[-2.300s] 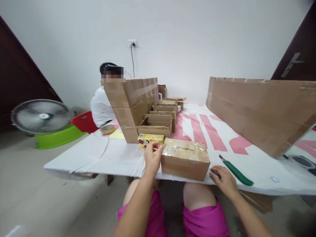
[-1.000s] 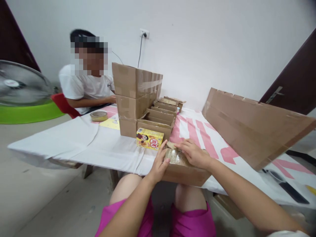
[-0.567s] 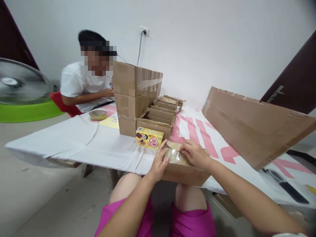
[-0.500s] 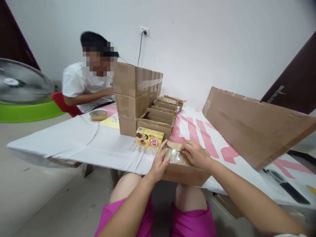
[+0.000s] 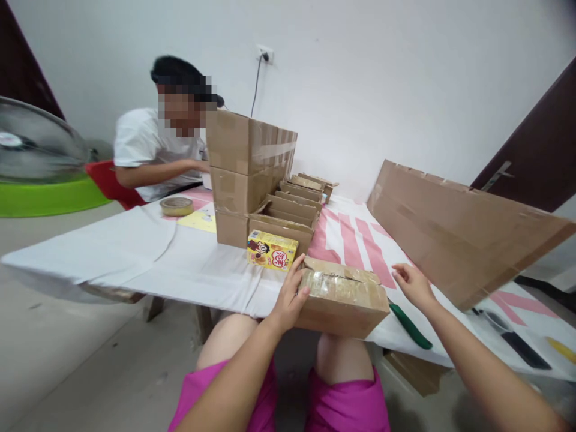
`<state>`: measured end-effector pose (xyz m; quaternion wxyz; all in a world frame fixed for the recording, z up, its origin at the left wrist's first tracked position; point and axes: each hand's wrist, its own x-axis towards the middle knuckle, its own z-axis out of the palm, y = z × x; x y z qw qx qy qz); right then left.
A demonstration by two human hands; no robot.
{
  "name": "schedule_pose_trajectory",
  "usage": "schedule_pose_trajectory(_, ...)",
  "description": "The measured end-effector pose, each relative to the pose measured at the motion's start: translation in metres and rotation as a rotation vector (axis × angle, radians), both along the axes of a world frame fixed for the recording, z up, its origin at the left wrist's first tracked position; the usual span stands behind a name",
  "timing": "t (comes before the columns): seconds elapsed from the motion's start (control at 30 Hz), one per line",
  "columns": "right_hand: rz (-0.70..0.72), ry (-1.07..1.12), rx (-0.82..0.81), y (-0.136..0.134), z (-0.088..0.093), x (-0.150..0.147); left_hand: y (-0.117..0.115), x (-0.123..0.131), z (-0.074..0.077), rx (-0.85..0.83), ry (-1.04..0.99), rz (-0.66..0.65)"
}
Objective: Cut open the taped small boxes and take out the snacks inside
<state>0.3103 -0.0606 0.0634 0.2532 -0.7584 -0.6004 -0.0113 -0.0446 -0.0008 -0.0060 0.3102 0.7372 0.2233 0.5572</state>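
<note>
A small brown cardboard box (image 5: 342, 294), taped along its top, rests at the table's front edge above my knees. My left hand (image 5: 290, 300) grips its left end, thumb on top. Off to the right, my right hand (image 5: 413, 285) is raised over the tablecloth, holding nothing, its fingers loosely bent and apart. Just below it lies a green handle (image 5: 411, 327); its far end is hidden behind the box. A yellow printed carton (image 5: 272, 249) stands beside my left hand.
Stacked cardboard boxes (image 5: 229, 186) and a row of open boxes (image 5: 288, 210) run toward the wall. At right stand a large cardboard sheet (image 5: 459, 228) and a black-handled tool (image 5: 524, 349). Left are a tape roll (image 5: 177, 206) and a seated person (image 5: 139, 144).
My right hand has left the box top and moved right. The green handle has come into sight. My left hand keeps its hold on the box.
</note>
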Motion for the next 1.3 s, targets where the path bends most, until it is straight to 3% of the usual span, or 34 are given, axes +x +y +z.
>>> schedule_pose_trajectory(0.07, -0.061, -0.01, -0.126, -0.017, -0.023, 0.024, 0.0, 0.002, -0.001, -0.007, -0.017, 0.0)
schedule_pose_trajectory(0.17, -0.08, -0.024, -0.249, -0.045, -0.053, 0.036, 0.002, 0.005, -0.004, -0.034, -0.048, 0.003)
schedule_pose_trajectory(0.3, -0.058, -0.039, -0.275, -0.054, -0.062, 0.034, 0.003, 0.008, -0.006, -0.087, -0.09, 0.001)
schedule_pose_trajectory(0.4, -0.103, -0.046, -0.212, -0.039, -0.039, 0.033, 0.003, 0.009, -0.005, -0.107, -0.104, 0.0)
schedule_pose_trajectory(0.53, -0.104, -0.036, -0.085, -0.012, 0.02, 0.008, 0.003, 0.009, -0.006, -0.103, -0.106, 0.002)
schedule_pose_trajectory(0.57, -0.045, -0.026, -0.062, -0.008, 0.037, -0.008, 0.004, 0.009, -0.006, -0.101, -0.103, 0.003)
schedule_pose_trajectory(0.63, 0.245, 0.009, -0.057, -0.002, 0.068, -0.048, 0.004, 0.009, -0.007, -0.095, -0.099, 0.006)
schedule_pose_trajectory(0.73, 0.587, -0.108, -0.193, 0.005, 0.098, -0.114, 0.005, 0.009, -0.007, -0.074, -0.096, 0.012)
schedule_pose_trajectory(0.83, 0.732, -0.326, -0.205, 0.015, 0.104, -0.159, 0.005, 0.008, -0.007, -0.057, -0.083, 0.011)
schedule_pose_trajectory(0.97, 0.745, -0.49, -0.216, 0.026, 0.096, -0.173, 0.005, 0.007, -0.005, -0.055, -0.059, 0.018)
schedule_pose_trajectory(1.13, 0.749, -0.53, -0.292, 0.021, 0.101, -0.143, 0.006, 0.006, -0.005, -0.036, -0.046, 0.028)
schedule_pose_trajectory(1.3, 0.721, -0.402, -0.374, 0.001, 0.108, -0.099, 0.008, 0.007, -0.007, -0.033, -0.046, 0.038)
